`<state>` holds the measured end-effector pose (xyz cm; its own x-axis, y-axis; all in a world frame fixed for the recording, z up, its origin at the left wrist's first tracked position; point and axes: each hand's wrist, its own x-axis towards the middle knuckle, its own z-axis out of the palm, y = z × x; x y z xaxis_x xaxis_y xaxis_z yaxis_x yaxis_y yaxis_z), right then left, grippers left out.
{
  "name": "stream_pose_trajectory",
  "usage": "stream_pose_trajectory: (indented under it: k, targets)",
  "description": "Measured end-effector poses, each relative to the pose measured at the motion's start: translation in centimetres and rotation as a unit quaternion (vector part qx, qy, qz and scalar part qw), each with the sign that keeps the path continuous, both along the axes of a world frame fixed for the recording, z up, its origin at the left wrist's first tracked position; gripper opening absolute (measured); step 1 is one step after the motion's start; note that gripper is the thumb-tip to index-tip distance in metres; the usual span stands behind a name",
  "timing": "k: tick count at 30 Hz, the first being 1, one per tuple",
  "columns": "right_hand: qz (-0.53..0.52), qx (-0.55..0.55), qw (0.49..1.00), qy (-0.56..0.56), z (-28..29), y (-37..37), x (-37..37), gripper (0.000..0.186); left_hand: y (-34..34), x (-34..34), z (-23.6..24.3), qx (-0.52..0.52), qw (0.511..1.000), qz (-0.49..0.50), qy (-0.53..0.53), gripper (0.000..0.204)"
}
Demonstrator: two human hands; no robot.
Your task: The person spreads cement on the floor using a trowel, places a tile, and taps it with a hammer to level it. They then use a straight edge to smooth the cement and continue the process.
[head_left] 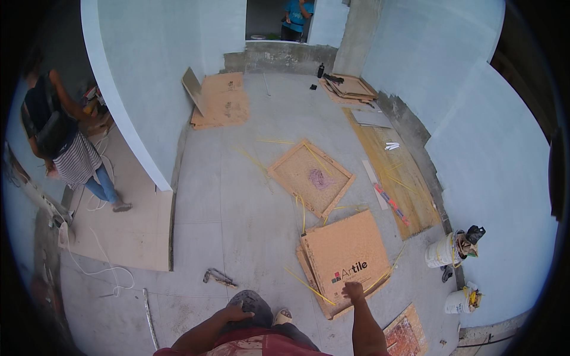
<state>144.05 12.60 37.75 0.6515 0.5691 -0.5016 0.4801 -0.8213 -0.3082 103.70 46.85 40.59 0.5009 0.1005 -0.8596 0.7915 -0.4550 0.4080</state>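
My left hand [235, 312] lies on my raised knee in dark trousers, fingers out and holding no tool. My right hand [354, 291] is over the near part of a large flat brown tile carton [338, 243], its fingers curled in. Whether they grip anything, or touch the cardboard, I cannot tell. The carton rests slightly askew on more cardboard, with loose yellow straps [309, 286] beside it. Beyond it, an opened shallow carton tray [297, 175] holds a tangle of pinkish string [320, 178].
A spirit level [392, 203] lies by a long wooden board [409, 184] on the right, near two white buckets [440, 254]. Left of me are a hand tool [218, 277] and a white cable [98, 272]. One person [65, 130] walks at left; another [297, 15] stands beyond the far opening.
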Motion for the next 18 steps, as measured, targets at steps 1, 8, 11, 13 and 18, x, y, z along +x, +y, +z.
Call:
stream_pose_trajectory:
  k: [1,8,11,13,18]
  targets:
    - [-0.211,0.162,0.954,0.139,3.1,5.5,4.1,0.024,0.9,2.0,0.1,0.033,0.999,-0.023,-0.008,0.12]
    - [-0.269,0.293,0.888,0.231,7.5,29.1,20.0,0.029,14.2,15.5,3.7,-0.067,0.99,-0.126,0.0,0.085]
    - [-0.304,0.212,0.881,0.295,3.8,31.0,17.5,0.027,23.1,20.8,6.6,-0.262,0.934,0.239,-0.038,0.069]
    - [-0.229,0.053,0.922,0.307,0.1,29.0,16.7,0.031,27.7,24.3,9.0,-0.432,0.8,0.412,-0.048,0.062]
    - [0.024,-0.2,0.948,0.245,-5.0,25.8,17.8,0.048,33.5,33.9,8.8,-0.495,0.798,0.329,0.094,0.052]
